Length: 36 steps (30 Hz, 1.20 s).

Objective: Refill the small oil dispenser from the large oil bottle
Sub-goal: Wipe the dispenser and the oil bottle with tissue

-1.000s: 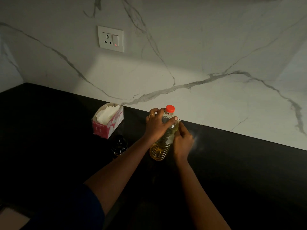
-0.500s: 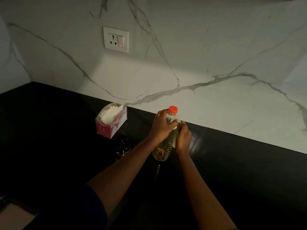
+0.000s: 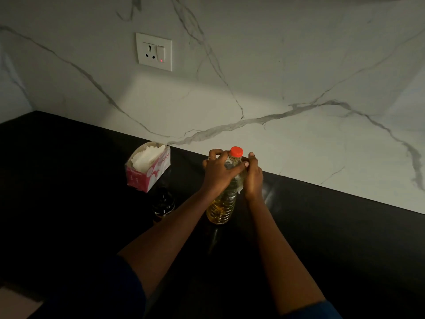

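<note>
The large oil bottle [image 3: 222,208], clear plastic with yellow oil in its lower part and an orange cap [image 3: 236,151], stands upright on the black counter [image 3: 322,226]. My left hand [image 3: 218,172] wraps its upper body from the left. My right hand [image 3: 253,178] presses against the same part from the right. The cap is on. The small oil dispenser [image 3: 163,204], a dark glass jar with a black top, stands to the left of the bottle, hard to make out in the dim light.
A pink box of white tissues [image 3: 148,166] sits behind the dispenser near the wall. A white socket with a red light [image 3: 153,51] is on the marble backsplash. A pale floor patch [image 3: 16,302] shows past the counter's front left edge.
My right hand has slid up and closed around the bottle's upper part beside my left hand. The bottle has stayed on the counter, with the view shifted slightly.
</note>
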Motion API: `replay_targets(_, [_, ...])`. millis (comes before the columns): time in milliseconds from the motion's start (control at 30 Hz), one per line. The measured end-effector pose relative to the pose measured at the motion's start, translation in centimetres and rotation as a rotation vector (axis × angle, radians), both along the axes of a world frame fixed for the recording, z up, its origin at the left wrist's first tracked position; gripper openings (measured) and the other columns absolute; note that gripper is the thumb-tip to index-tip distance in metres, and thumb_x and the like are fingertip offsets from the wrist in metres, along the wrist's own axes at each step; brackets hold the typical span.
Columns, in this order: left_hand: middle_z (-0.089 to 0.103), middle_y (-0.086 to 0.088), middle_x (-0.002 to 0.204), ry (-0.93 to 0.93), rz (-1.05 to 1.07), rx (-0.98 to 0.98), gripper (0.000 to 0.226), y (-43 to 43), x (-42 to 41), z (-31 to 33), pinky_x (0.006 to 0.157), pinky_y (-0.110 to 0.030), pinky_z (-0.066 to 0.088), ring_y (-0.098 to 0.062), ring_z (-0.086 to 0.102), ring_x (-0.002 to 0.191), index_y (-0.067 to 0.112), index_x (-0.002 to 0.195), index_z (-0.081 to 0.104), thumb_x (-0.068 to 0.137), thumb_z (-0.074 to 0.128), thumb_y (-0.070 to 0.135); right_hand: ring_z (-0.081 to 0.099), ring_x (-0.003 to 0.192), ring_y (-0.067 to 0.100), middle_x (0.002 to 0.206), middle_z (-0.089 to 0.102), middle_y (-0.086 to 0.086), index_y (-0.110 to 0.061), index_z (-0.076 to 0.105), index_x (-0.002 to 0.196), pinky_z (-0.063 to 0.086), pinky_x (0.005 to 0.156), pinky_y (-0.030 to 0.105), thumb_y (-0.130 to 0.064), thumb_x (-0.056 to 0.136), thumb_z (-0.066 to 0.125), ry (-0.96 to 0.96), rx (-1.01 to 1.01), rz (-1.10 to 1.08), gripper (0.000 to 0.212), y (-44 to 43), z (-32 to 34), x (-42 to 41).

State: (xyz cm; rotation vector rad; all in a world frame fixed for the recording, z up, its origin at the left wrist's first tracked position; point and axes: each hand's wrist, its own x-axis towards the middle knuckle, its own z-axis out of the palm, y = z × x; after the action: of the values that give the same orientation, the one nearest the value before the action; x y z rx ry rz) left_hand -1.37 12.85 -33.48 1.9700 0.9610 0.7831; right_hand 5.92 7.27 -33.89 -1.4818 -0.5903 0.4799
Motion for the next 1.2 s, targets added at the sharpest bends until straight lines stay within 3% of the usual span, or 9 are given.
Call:
replay_targets(133, [0.042, -0.005, 0.124, -0.010, -0.007, 0.050, 0.051, 0.3, -0.3, -0.1, 0.088, -0.023, 0.033, -0.022, 0.039, 0.120, 0.015, 0.122, 0.056, 0.081, 0.064, 0.045, 0.067, 0.090, 0.018, 0.089, 0.071, 0.003, -0.023, 0.068, 0.080, 0.050, 0.093, 0.041, -0.048, 0.099, 0.027, 0.175, -0.032, 0.061, 0.052, -0.3, -2.5, -0.4])
replay_targets(300, [0.048, -0.004, 0.117, 0.034, 0.033, 0.139, 0.054, 0.2, -0.6, 0.2, 0.079, -0.021, 0.036, -0.017, 0.049, 0.109, 0.016, 0.123, 0.055, 0.081, 0.062, 0.050, 0.068, 0.089, 0.025, 0.086, 0.073, 0.007, -0.021, 0.072, 0.075, 0.050, 0.093, 0.049, -0.043, 0.099, 0.031, 0.290, 0.060, -0.075, 0.052, -1.1, -4.8, -2.3])
replay_targets(500, [0.050, -0.003, 0.120, 0.084, 0.059, 0.184, 0.055, 0.0, -0.8, 0.6, 0.079, -0.022, 0.037, -0.017, 0.051, 0.111, 0.018, 0.126, 0.053, 0.083, 0.058, 0.052, 0.065, 0.088, 0.024, 0.091, 0.070, 0.011, -0.010, 0.066, 0.097, 0.052, 0.082, 0.036, -0.033, 0.100, 0.032, 0.423, 0.347, -0.048, 0.042, -1.3, -3.4, -2.8])
replay_targets(567, [0.050, -0.003, 0.121, 0.094, 0.058, 0.191, 0.055, 0.0, -0.9, 0.7, 0.079, -0.022, 0.036, -0.016, 0.051, 0.112, 0.017, 0.126, 0.053, 0.083, 0.058, 0.052, 0.064, 0.093, 0.026, 0.094, 0.069, 0.012, -0.008, 0.065, 0.102, 0.050, 0.085, 0.037, -0.035, 0.100, 0.032, 0.412, 0.366, -0.026, 0.043, -1.1, -2.8, -2.4])
replay_targets(867, [0.050, -0.003, 0.120, 0.109, 0.050, 0.190, 0.052, -0.1, -0.9, 0.8, 0.080, -0.024, 0.035, -0.017, 0.052, 0.112, 0.018, 0.124, 0.054, 0.083, 0.058, 0.051, 0.066, 0.099, 0.023, 0.101, 0.071, 0.008, -0.026, 0.070, 0.088, 0.048, 0.096, 0.049, -0.054, 0.094, 0.031, 0.305, -0.042, -0.006, 0.049, -0.7, -6.0, -1.4])
replay_targets(967, [0.050, -0.004, 0.121, 0.120, 0.053, 0.196, 0.052, -0.1, -0.9, 0.8, 0.080, -0.023, 0.034, -0.017, 0.051, 0.112, 0.018, 0.124, 0.054, 0.084, 0.057, 0.050, 0.066, 0.097, 0.023, 0.100, 0.071, 0.008, -0.020, 0.069, 0.097, 0.050, 0.094, 0.046, -0.042, 0.097, 0.032, 0.314, -0.077, -0.031, 0.043, -1.5, -6.7, -1.9])
replay_targets(1100, [0.050, -0.005, 0.122, 0.131, 0.058, 0.208, 0.053, -0.2, -0.8, 0.8, 0.080, -0.023, 0.033, -0.018, 0.051, 0.113, 0.017, 0.125, 0.053, 0.084, 0.057, 0.050, 0.063, 0.075, 0.020, 0.072, 0.068, 0.004, -0.012, 0.066, 0.075, 0.051, 0.074, 0.034, -0.015, 0.095, 0.030, 0.362, 0.062, 0.019, 0.042, -2.4, -5.6, -2.3])
replay_targets(1200, [0.050, -0.004, 0.122, 0.130, 0.055, 0.200, 0.054, -0.2, -0.8, 0.9, 0.080, -0.023, 0.033, -0.018, 0.051, 0.113, 0.017, 0.126, 0.052, 0.084, 0.057, 0.050, 0.064, 0.073, 0.021, 0.076, 0.068, 0.009, -0.002, 0.064, 0.086, 0.054, 0.070, 0.032, -0.003, 0.091, 0.033, 0.343, 0.161, 0.103, 0.031, -2.5, -4.0, -2.1])
